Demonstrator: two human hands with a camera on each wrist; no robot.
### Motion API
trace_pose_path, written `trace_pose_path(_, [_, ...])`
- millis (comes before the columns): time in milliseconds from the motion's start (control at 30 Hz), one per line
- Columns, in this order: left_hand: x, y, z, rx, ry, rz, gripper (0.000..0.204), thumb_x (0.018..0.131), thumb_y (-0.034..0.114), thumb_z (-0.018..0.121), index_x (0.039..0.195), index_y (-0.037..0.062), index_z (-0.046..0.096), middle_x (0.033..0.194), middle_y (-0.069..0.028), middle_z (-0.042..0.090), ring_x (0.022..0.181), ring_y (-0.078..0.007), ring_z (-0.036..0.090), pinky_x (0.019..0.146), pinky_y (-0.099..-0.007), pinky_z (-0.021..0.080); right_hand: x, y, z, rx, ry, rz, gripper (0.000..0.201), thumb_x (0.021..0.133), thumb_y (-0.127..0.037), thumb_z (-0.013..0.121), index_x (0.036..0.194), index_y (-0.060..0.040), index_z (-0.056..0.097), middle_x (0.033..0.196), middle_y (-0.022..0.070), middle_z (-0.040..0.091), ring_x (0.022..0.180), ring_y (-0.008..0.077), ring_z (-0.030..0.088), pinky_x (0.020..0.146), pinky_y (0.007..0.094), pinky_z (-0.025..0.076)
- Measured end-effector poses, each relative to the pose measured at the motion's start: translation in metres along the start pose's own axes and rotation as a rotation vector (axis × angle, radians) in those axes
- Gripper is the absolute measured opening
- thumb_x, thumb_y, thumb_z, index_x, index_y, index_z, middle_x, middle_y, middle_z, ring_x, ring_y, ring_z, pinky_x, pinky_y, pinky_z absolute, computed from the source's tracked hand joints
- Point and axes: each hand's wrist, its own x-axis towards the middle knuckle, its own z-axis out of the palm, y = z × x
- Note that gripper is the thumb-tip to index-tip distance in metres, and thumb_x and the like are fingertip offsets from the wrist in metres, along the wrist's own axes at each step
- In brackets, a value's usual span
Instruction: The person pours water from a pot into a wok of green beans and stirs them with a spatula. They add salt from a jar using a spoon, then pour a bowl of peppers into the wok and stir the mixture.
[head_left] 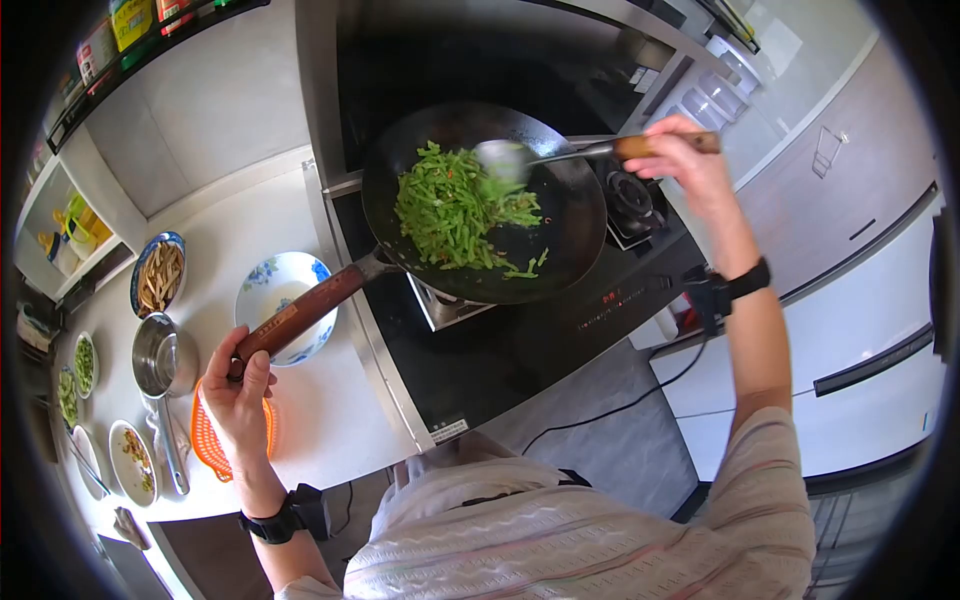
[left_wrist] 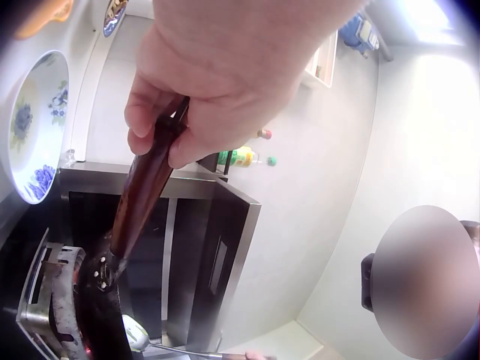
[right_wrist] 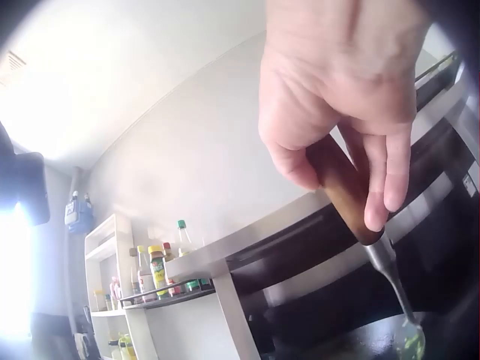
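A dark wok (head_left: 560, 235) sits over the stove with a heap of chopped green vegetable (head_left: 445, 205) in it, mostly on its left side. My left hand (head_left: 238, 400) grips the end of the wok's reddish-brown handle (head_left: 310, 305); the left wrist view shows the fingers and thumb round that handle (left_wrist: 142, 195). My right hand (head_left: 690, 165) holds the wooden handle (right_wrist: 345, 187) of a metal ladle, its fingers curled round it in the right wrist view. The ladle's blurred head (head_left: 503, 160) touches the top right of the heap.
Left of the stove, the white counter (head_left: 225, 215) bears a flowered bowl (head_left: 262, 290), an orange basket (head_left: 205, 440), a steel pot (head_left: 160, 350), a plate of brown strips (head_left: 160, 275) and several small bowls. A second burner (head_left: 630, 200) lies right of the wok. Bottles (right_wrist: 157, 266) stand on a rack.
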Motion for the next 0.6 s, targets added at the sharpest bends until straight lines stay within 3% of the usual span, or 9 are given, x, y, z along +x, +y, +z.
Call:
trace_pose_path(33, [-0.001,0.000,0.000,0.002,0.001,0.003,0.034,0.079,0.010,0.065,0.110,-0.0021,0.055,0.075,-0.0032,0.060,0.057,-0.0055,0.053,0.048,-0.0158,0.040,-0.003,0.007,0.013,0.145,-0.042,0.040,0.011,0.080,-0.010,0.058,0.088,-0.0028,0.056,0.082,0.0103,0.062,0.068,0.0210,0.065,0.059,0.0255,0.053])
trace_pose_path(100, [0.000,0.002,-0.001,0.001,-0.017,-0.005,0.033,0.080,0.009,0.064,0.110,-0.0022,0.055,0.075,-0.0033,0.060,0.057,-0.0055,0.053,0.048,-0.0156,0.040,-0.012,-0.005,0.019,0.143,-0.059,0.004,0.009,0.080,-0.008,0.058,0.087,-0.0025,0.056,0.081,0.0112,0.062,0.068,0.0220,0.065,0.059,0.0256,0.053])
trace_pose_path(200, [-0.001,0.003,0.001,0.006,-0.006,-0.006,0.033,0.080,0.009,0.064,0.110,-0.0024,0.055,0.075,-0.0032,0.060,0.057,-0.0055,0.053,0.048,-0.0156,0.040,-0.035,-0.051,0.008,0.038,-0.169,-0.263,0.007,0.081,-0.006,0.055,0.086,-0.0011,0.056,0.081,0.0133,0.062,0.069,0.0240,0.065,0.060,0.0260,0.053])
trace_pose_path(300, [0.000,0.002,0.001,-0.005,-0.004,0.001,0.034,0.079,0.009,0.064,0.109,-0.0027,0.055,0.075,-0.0034,0.060,0.057,-0.0055,0.053,0.048,-0.0156,0.040,-0.045,-0.044,0.022,0.057,-0.239,-0.197,0.006,0.081,-0.004,0.055,0.086,-0.0003,0.056,0.082,0.0132,0.062,0.070,0.0231,0.065,0.060,0.0255,0.052])
trace_pose_path(500, [0.000,0.002,-0.001,-0.006,-0.015,0.001,0.034,0.079,0.009,0.064,0.109,-0.0026,0.055,0.076,-0.0037,0.061,0.057,-0.0056,0.053,0.048,-0.0155,0.040,-0.023,-0.033,-0.002,-0.047,-0.100,-0.205,0.009,0.079,-0.001,0.057,0.088,-0.0004,0.056,0.086,0.0109,0.062,0.072,0.0195,0.064,0.064,0.0238,0.051])
trace_pose_path(600, [0.001,0.001,-0.001,0.006,-0.015,0.003,0.034,0.079,0.009,0.064,0.109,-0.0025,0.055,0.076,-0.0038,0.061,0.057,-0.0055,0.053,0.048,-0.0154,0.040,-0.007,-0.008,0.001,-0.026,-0.073,-0.264,0.011,0.078,0.002,0.058,0.089,-0.0018,0.057,0.092,0.0106,0.062,0.083,0.0176,0.062,0.076,0.0254,0.049])
